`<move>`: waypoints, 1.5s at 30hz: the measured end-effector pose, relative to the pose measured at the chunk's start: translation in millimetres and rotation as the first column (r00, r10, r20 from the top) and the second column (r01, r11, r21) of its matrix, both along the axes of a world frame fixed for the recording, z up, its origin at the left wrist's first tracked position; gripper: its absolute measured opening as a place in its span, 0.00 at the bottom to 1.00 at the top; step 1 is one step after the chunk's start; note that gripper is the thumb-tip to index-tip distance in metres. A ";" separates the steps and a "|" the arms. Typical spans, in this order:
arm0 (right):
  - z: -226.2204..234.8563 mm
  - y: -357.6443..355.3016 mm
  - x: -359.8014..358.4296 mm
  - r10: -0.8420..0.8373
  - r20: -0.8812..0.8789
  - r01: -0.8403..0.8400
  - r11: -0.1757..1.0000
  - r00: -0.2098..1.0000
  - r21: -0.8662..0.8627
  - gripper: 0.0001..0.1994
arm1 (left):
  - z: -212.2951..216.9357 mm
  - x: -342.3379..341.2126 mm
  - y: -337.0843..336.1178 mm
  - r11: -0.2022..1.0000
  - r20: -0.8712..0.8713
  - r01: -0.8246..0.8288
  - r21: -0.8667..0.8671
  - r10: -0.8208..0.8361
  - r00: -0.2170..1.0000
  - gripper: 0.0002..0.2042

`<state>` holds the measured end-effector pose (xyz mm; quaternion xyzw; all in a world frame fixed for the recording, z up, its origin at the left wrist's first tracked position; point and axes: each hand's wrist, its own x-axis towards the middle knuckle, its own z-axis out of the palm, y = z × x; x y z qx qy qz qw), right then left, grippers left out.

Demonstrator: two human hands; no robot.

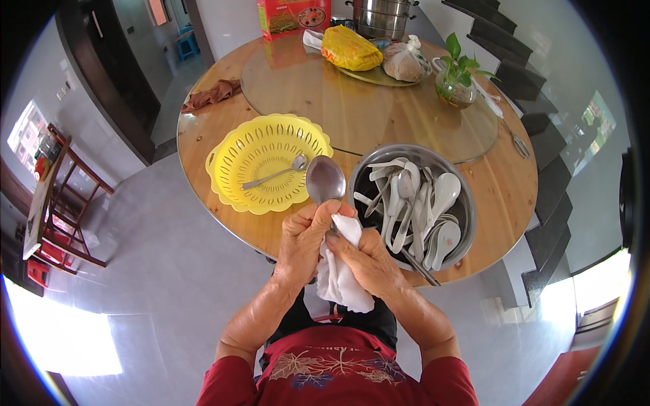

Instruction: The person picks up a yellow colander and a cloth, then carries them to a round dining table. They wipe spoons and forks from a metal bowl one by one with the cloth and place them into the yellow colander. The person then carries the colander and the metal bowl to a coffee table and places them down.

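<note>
Between my hands is a large metal spoon [326, 180], its bowl pointing away from me over the table's near edge. My left hand [302, 237] is closed on the spoon near the neck. My right hand [369, 260] grips a white cloth [344, 281] that wraps the handle and hangs below; the handle itself is mostly hidden. Beyond my left hand sits a yellow slotted basket [230, 145] with one small metal spoon [281, 170] lying in it. To the right stands a steel bowl [467, 250] full of white and metal spoons [406, 186], several crossing each other.
The round wooden table [501, 223] carries a glass turntable [298, 88]. On its far side are a yellow bag [351, 49], a tied plastic bag [406, 62], a potted plant [457, 84], a steamer pot [382, 17] and a red box [292, 19]. A brown cloth [211, 96] lies far left.
</note>
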<state>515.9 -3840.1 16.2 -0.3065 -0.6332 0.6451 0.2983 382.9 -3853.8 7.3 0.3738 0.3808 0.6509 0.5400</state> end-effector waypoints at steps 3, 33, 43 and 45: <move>-22.0 -2.1 -4.4 0.018 -0.107 -0.023 0.998 0.994 -0.051 0.13 | 7.2 -0.3 -3.5 0.999 0.013 -0.005 -0.049 0.006 1.000 0.14; -8.9 1.7 -29.3 -0.445 -0.166 0.457 0.700 0.880 0.548 0.30 | -15.5 4.4 -44.0 0.941 0.198 0.240 -0.238 -0.195 0.961 0.08; -18.4 -4.0 -12.8 -0.489 0.010 0.138 0.266 0.872 0.954 0.32 | -5.0 4.5 -31.9 0.986 0.261 -0.066 -0.155 0.106 0.960 0.08; -29.6 -15.2 -12.1 -0.513 0.024 0.050 0.129 0.858 0.990 0.31 | 9.4 2.0 -28.3 0.988 0.203 -0.146 -0.055 0.154 0.967 0.11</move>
